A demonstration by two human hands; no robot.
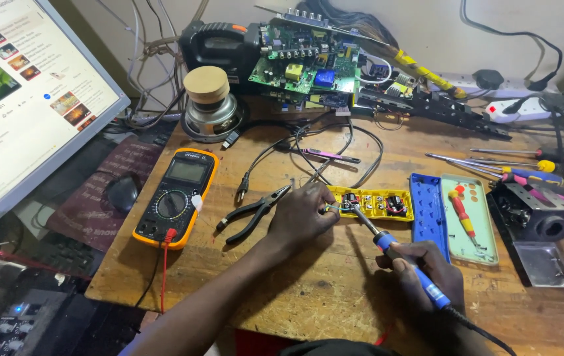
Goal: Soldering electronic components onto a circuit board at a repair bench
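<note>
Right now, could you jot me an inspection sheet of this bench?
Surface: worn wooden table, scuffed.
Job's things: small yellow circuit board; blue-handled soldering iron, tip on the board.
Clutter: yellow multimeter, black pliers, red screwdriver in a pale tray, green circuit boards, speaker.
Grips: left hand steadies the board's edge; right hand holds the iron.
Cables: black leads looped behind the board; red probe lead off the front edge.
Surroundings: monitor at left, power strip at back.
</note>
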